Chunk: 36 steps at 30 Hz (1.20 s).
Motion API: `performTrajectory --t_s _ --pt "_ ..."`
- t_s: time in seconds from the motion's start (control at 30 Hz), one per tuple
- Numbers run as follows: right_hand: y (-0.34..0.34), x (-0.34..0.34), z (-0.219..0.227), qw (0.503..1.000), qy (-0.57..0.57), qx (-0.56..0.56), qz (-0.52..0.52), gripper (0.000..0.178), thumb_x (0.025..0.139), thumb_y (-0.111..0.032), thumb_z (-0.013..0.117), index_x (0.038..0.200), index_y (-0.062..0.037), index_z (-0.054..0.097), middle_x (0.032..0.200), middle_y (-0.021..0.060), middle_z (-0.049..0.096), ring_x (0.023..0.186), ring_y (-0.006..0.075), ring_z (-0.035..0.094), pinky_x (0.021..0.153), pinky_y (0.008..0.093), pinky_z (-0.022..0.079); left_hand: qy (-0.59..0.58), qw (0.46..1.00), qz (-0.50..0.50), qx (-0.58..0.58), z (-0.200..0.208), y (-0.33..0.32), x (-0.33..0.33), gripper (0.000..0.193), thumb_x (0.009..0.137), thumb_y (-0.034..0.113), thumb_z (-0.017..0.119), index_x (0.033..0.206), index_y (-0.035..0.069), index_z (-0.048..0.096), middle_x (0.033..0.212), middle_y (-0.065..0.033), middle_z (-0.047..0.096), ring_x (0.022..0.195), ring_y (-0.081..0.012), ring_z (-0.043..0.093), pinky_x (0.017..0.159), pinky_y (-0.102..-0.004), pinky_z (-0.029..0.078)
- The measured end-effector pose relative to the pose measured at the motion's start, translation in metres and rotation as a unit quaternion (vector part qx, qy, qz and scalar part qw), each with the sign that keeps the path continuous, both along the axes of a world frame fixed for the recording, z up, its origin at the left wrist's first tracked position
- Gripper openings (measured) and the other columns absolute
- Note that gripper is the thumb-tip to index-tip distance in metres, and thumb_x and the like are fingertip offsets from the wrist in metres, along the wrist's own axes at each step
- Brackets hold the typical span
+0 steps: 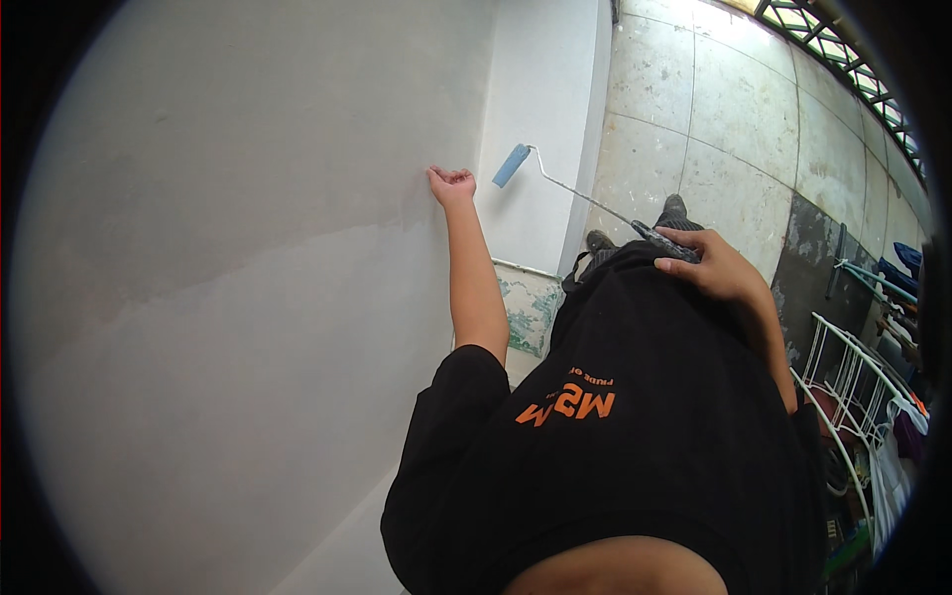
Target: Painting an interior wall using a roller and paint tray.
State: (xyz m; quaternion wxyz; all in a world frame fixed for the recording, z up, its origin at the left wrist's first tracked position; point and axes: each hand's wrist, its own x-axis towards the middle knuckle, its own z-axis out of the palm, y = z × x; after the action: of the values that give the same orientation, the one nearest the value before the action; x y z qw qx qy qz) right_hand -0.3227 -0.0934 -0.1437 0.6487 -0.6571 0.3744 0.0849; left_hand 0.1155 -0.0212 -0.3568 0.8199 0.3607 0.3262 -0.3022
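Observation:
My right hand (pixel 712 264) is wrapped round the dark, paint-spattered grip of a paint roller (pixel 512 166) in front of my body. The thin bent rod runs up and left to a light blue roller sleeve, which hangs apart from the surfaces around it. On the left, my left hand (pixel 453 185) is raised to the grey wall (pixel 238 178), its fingers curled and pinched together at or close to the surface. Whether anything small sits in that pinch cannot be seen. An uneven edge on the wall divides a darker grey part from a paler part.
A white ledge (pixel 535 79) runs beside the wall, with a patch of peeling green and white paint (pixel 531 307) near my legs. Stained floor tiles (pixel 739 99) lie to the right. A white wire rack (pixel 843 347) with cloths and clutter stands at the right edge.

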Motion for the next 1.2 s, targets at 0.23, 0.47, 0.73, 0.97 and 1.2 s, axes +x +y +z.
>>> performTrajectory --t_s 0.23,0.47,0.73,0.97,1.2 --pt "-0.002 0.0 0.005 1.0 0.007 0.01 -0.002 0.055 0.08 -0.025 0.065 0.124 0.002 0.046 0.102 0.012 0.062 0.092 0.0145 0.053 0.083 0.0264 0.042 -0.016 0.999 -0.023 0.036 -0.002 0.004 -0.028 0.017 0.084 0.039 0.056 0.089 0.024 0.059 0.072 0.0154 0.057 0.05 -0.0066 0.034 0.053 -0.0238 0.03" --pt "0.003 -0.002 0.002 1.0 -0.005 -0.024 0.001 0.054 0.08 -0.025 0.065 0.124 0.0003 0.046 0.098 0.0107 0.062 0.089 0.0127 0.052 0.081 0.0258 0.042 -0.014 0.945 -0.163 0.283 -0.038 0.051 -0.109 0.017 0.08 0.031 0.061 0.093 0.021 0.057 0.091 0.0171 0.063 0.053 -0.0079 0.033 0.053 -0.0266 0.031" --pt "-0.001 0.001 0.01 0.997 0.043 -0.054 0.031 0.054 0.081 -0.028 0.065 0.125 -0.0015 0.047 0.093 0.0074 0.062 0.08 0.0094 0.049 0.076 0.0235 0.041 -0.014 0.89 -0.431 0.145 -0.066 0.087 -0.184 0.032 0.078 0.037 0.062 0.102 0.017 0.055 0.1 0.0089 0.062 0.065 -0.0122 0.046 0.059 -0.0278 0.037" --pt "-0.008 0.006 0.013 0.99 0.036 -0.099 0.097 0.057 0.078 -0.036 0.065 0.12 -0.0007 0.051 0.094 0.0128 0.064 0.079 0.0151 0.056 0.077 0.0288 0.044 -0.086 0.902 -0.407 0.119 -0.064 0.075 -0.21 0.034 0.079 0.037 0.062 0.095 0.008 0.058 0.089 -0.0014 0.061 0.059 -0.0113 0.05 0.053 -0.0251 0.039" --pt "-0.025 -0.002 -0.019 0.98 -0.014 -0.134 0.146 0.052 0.081 -0.029 0.065 0.122 -0.0015 0.05 0.066 0.0007 0.051 0.055 0.0061 0.038 0.049 0.0225 0.033 -0.239 0.816 -0.473 0.23 -0.095 0.046 -0.244 0.029 0.075 0.035 0.067 0.086 0.008 0.065 0.076 -0.0004 0.064 0.056 -0.0096 0.052 0.052 -0.0236 0.042"
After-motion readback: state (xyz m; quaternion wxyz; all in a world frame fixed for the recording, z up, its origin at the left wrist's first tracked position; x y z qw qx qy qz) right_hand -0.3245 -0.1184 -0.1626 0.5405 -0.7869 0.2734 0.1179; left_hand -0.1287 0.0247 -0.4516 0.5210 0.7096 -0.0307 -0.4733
